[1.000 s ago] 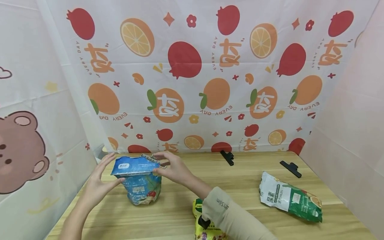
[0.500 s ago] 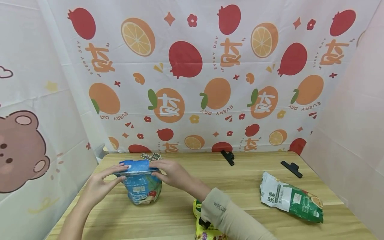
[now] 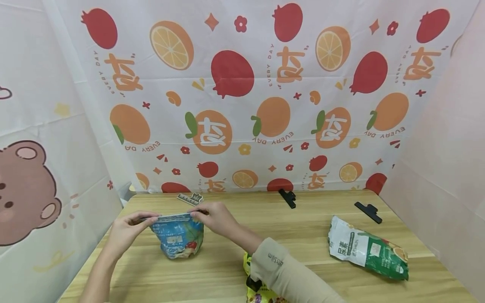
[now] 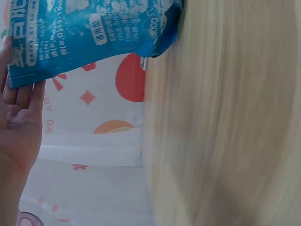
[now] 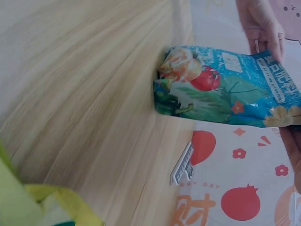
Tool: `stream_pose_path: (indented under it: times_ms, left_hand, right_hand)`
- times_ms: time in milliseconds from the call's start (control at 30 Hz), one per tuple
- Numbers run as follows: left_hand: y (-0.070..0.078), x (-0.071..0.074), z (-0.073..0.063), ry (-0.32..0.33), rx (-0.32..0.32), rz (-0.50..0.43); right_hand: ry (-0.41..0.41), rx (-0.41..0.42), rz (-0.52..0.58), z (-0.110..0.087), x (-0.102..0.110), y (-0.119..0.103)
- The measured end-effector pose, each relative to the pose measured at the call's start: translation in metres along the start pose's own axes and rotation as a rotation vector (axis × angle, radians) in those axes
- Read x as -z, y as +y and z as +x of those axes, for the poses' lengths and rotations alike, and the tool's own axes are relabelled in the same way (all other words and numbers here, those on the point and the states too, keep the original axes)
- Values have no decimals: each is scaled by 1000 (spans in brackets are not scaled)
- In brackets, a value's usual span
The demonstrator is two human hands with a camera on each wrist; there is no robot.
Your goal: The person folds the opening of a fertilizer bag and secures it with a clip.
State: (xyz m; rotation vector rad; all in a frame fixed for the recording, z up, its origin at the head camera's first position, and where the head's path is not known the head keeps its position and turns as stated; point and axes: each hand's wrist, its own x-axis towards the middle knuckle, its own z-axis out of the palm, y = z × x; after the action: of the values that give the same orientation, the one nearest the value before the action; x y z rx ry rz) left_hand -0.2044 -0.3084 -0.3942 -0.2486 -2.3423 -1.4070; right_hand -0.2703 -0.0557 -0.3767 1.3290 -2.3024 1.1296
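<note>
A blue plastic bag [image 3: 178, 237] printed with vegetables stands upright on the wooden table, left of the middle in the head view. My left hand [image 3: 126, 229] pinches the left end of its top edge between thumb and fingers. At the right end of the same edge, my right hand [image 3: 217, 219] pinches the plastic, so the top is stretched between both hands. The right wrist view shows the printed side of the bag [image 5: 211, 87], a red tomato on it. Behind the bag lies a clip with a piano-key pattern [image 3: 188, 199], touched by neither hand.
Two black clips [image 3: 288, 198] [image 3: 368, 212] lie toward the back right. A green and white bag [image 3: 367, 249] rests at the right. Under the right forearm is a yellow bag [image 3: 251, 294], partly hidden, with a black clip [image 3: 254, 284] on it. A fruit-printed curtain hangs behind.
The right hand has let go of the piano-key clip, which now lies behind the bag. Both hands have come onto the bag's top edge, and its blue top flap has tipped out of sight.
</note>
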Motion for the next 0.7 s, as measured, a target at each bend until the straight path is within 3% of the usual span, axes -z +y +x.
stream_pose_path:
  times_ms: [133, 333, 400, 500, 567, 633, 700]
  left_hand:
    - [-19, -3, 4, 31, 65, -90]
    - [-89, -10, 20, 90, 92, -237]
    - [-108, -13, 24, 109, 111, -198]
    - [-125, -17, 28, 149, 134, -169]
    - [-119, -17, 28, 150, 139, -184]
    - [-92, -15, 24, 122, 164, -217]
    - [-56, -12, 16, 84, 183, -297]
  right_hand:
    - [14, -145, 91, 3, -1, -1]
    - [39, -269, 188, 8, -3, 0]
    - [43, -291, 209, 8, -3, 0]
    - [50, -311, 228, 9, -3, 1]
    - [52, -326, 236, 10, -3, 1]
    - [49, -341, 236, 10, -3, 1]
    - [37, -352, 218, 12, -4, 0]
